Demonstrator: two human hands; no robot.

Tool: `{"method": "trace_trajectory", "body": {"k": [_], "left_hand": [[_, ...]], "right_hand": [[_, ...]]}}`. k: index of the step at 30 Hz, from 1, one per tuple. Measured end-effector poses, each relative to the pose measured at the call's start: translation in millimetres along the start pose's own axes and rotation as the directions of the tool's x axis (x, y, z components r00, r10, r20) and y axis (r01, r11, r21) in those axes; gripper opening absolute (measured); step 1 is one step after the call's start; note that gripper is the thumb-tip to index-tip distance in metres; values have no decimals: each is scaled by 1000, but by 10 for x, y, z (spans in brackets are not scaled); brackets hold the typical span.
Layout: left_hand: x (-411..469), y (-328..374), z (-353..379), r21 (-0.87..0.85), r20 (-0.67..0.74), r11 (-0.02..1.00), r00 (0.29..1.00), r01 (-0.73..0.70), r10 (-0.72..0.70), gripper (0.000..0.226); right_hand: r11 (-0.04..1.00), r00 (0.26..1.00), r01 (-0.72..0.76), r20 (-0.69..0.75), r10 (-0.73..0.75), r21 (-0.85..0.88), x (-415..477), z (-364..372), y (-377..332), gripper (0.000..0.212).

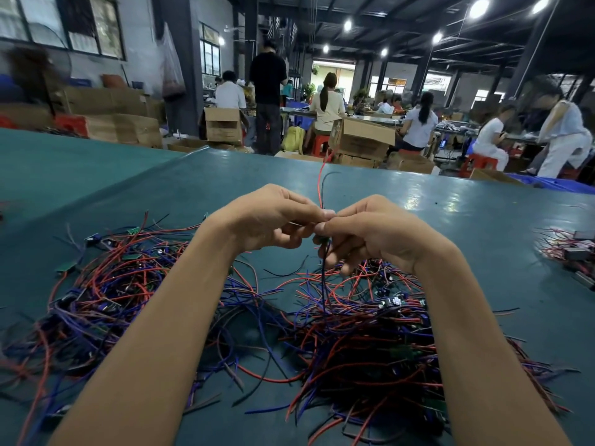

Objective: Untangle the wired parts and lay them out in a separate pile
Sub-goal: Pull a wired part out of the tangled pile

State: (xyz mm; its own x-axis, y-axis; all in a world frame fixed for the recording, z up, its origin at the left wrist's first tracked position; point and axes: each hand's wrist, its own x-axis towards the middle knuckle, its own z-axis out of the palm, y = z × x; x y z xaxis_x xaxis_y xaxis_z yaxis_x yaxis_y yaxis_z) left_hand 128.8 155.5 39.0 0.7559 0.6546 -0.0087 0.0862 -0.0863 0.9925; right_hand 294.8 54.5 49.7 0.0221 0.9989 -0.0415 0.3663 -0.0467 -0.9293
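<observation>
Red-and-black wired part (319,188): held up over the surface (154,188); its long axis is near upright and its free ends rise away from the fingers.
Dark lead (325,278): hangs straight down from the grip into the tangle (354,333).
Left hand (270,217): pinches the part from its left.
Right hand (376,233): pinches the same spot, fingertips meeting the left's.
Separate pile (570,249): lies well apart on the right. The right hand is nearer, so it probably carries the part over once the lead is drawn up free.
</observation>
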Motion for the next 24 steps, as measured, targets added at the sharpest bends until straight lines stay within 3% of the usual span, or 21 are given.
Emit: {"method": "trace_trajectory", "body": {"k": [4,8,14,18,21,24], "left_hand": [[-11,31,3,55,-53,998,998,27,-24,9],[4,33,-25,43,-126,998,992,35,-29,16],[52,-13,-123,-148,-253,988,968,-36,-3,15],[83,-12,-165,-308,-304,949,952,-66,-33,15],[117,-4,-181,-351,-323,932,946,-90,-31,15],[128,-8,-181,-326,-277,942,961,-83,-11,18]], "right_hand": [[995,1000,-22,17,24,-99,5,10,-8,22],[995,999,-17,28,20,-96,12,28,-21,25],[995,971,-2,236,26,-102,-45,77,-31,23],[996,943,16,332,15,-91,-68,60,-42,35],[999,947,34,321,-21,-34,-45,73,-21,48],[997,983,49,175,-60,66,28,132,-9,52]]}}
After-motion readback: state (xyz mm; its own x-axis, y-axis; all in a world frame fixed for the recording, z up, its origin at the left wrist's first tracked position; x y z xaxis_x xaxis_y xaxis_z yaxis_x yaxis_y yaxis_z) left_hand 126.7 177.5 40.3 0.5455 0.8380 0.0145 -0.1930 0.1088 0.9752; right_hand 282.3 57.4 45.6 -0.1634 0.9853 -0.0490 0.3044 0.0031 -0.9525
